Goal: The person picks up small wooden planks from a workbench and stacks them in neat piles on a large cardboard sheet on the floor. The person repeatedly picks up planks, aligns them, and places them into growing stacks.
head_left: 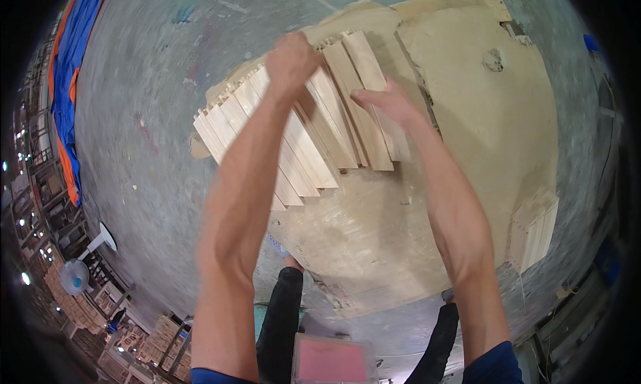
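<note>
Pale wooden slats lie side by side in a slanting row on a flattened brown cardboard sheet spread over a grey floor, as a person leans over them with both bare forearms stretched forward. The left hand, slightly blurred, is curled above the far ends of the slats near the middle of the row; whether its grip is clenched on a slat or on nothing cannot be told. The right hand is at the right end of the row, thumb pointing left across the slats and apart from the fingers, which are partly hidden; whether its grip grasps the outermost slat cannot be told either. The slats' far ends are notched, and their near ends form a stepped line. To the right, a small bundle of pale wood sits at the edge of the cardboard. A pink-topped object is between the person's dark-clad legs. At far left are a blue-and-orange tarp and, below it, a fan.
</note>
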Available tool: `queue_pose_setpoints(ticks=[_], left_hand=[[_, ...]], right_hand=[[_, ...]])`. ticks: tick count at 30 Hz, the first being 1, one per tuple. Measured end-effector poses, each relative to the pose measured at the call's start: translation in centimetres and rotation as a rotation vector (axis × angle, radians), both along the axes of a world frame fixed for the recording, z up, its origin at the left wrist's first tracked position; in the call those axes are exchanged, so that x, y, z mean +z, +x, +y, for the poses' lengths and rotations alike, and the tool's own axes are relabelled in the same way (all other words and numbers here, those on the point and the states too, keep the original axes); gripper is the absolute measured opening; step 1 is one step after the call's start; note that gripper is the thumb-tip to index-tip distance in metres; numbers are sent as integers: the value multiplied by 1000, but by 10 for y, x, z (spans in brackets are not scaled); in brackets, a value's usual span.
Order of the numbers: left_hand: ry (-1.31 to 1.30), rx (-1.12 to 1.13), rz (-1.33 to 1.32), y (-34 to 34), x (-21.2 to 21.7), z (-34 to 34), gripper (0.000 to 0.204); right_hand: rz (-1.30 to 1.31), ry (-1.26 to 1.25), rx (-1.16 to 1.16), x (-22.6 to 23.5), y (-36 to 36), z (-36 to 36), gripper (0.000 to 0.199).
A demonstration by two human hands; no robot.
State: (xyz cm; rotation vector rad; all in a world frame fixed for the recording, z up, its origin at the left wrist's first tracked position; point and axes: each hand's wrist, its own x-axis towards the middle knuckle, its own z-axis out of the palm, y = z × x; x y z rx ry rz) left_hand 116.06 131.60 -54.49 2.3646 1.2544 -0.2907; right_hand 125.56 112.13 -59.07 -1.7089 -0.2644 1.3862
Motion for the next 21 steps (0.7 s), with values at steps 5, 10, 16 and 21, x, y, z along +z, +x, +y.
queue_pose_setpoints(ticks=[5,10,16,21], left_hand=[[-129,-368,355,-39,3,66,35],[-194,-421,407,-28,2,60,51],[-189,-567,419,-20,2,70,51],[-327,-538,189,-26,7,88,50]], right_hand=[[87,112,-60,10,-31,23,73],[111,38,-30,10,-18,19,71],[116,53,32,6,-14,20,66],[137,51,21,14,-19,23,62]])
